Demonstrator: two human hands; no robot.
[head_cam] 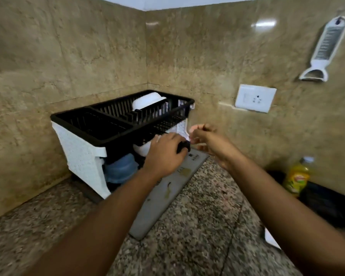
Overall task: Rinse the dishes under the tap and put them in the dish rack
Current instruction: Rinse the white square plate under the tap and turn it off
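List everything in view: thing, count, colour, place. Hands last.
dish rack: one, black, on a white stand in the counter corner
bowl: one, white, in the rack's rear part
blue container: one, under the rack inside the stand
grey board: one, flat on the speckled counter
grater: one, white, hanging on the right wall
socket plate: one, white, right wall
bottle: one, yellow, by the right wall
left hand: grips a small dark item, too blurred to identify
right hand: fingers loosely curled, beside the left
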